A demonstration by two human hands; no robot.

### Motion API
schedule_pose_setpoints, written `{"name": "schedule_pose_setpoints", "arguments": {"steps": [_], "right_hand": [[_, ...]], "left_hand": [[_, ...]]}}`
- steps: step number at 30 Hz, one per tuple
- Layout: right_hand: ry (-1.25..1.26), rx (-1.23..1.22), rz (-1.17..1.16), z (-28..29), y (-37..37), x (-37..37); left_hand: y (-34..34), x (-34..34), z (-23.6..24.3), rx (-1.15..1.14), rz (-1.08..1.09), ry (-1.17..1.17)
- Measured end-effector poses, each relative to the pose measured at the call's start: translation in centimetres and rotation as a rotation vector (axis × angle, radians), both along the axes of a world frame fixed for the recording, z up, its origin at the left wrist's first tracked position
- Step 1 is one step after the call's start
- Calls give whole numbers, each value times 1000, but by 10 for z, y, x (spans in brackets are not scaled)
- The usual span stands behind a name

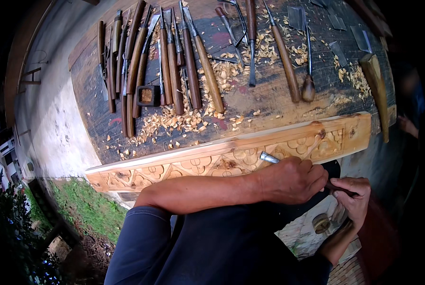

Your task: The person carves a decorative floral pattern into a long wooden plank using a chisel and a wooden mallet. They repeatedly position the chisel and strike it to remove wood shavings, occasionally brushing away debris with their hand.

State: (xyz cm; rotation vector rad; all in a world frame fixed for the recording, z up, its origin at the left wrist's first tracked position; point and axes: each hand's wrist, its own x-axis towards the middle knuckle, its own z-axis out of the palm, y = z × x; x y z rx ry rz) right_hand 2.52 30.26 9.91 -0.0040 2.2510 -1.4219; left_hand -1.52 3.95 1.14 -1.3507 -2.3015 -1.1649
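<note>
Evidently, carving with both hands on one tool

A long, pale wooden board carved with a row of petal-like motifs [241, 154] lies along the near edge of the dark, worn wooden surface [86, 90]. The left hand [293, 180] is closed in a fist around a steel-bladed carving tool with a dark handle [269, 157]; the right hand [352, 197] has thumb and fingers closed on what looks like its rear end. The blade lies over the motifs; whether its edge touches wood cannot be told.

The step appears to be shaping the relief by hand. The next move likely calls for a steady, controlled push, with care around the brown knots.

Beyond the board lie brown-handled chisels and gouges [176, 90], curled wood shavings [188, 121] and a small, dark square block [148, 95]. Nothing seems to block the blade, though the left forearm hides part of the board's lower edge.
</note>
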Motion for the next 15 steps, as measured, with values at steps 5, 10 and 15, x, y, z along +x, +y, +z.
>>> {"name": "schedule_pose_setpoints", "arguments": {"steps": [5, 10, 15], "right_hand": [[-58, -72, -65, -4, 2, 2], [-87, -117, -119, -12, 1, 1], [-180, -142, -165, -20, 4, 5]], "left_hand": [[3, -1, 0, 16, -4, -10], [10, 1, -3, 40, 7, -26], [13, 4, -7, -33, -12, -79]]}}
